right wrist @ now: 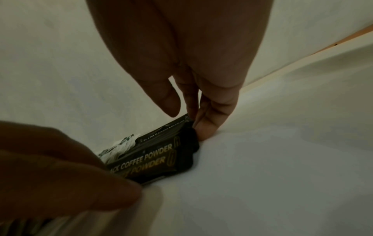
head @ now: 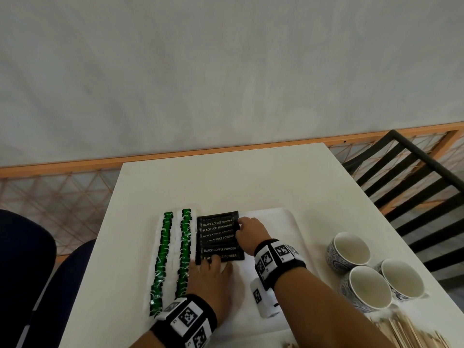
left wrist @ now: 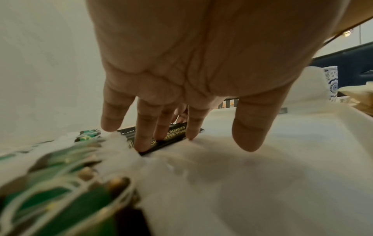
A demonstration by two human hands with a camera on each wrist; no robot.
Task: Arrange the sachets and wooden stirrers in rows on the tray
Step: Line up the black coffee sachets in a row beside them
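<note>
Black coffee sachets stacked near-to-far on white tray, long axes left-right. Left hand – straight fingers pressing the near sachet. Right hand – fingertips nudging the row's right ends, nothing pinched.

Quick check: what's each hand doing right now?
Left hand: open, straight fingers pressing the black coffee sachets.
Right hand: open, fingertips against the sachets' right ends.
</note>
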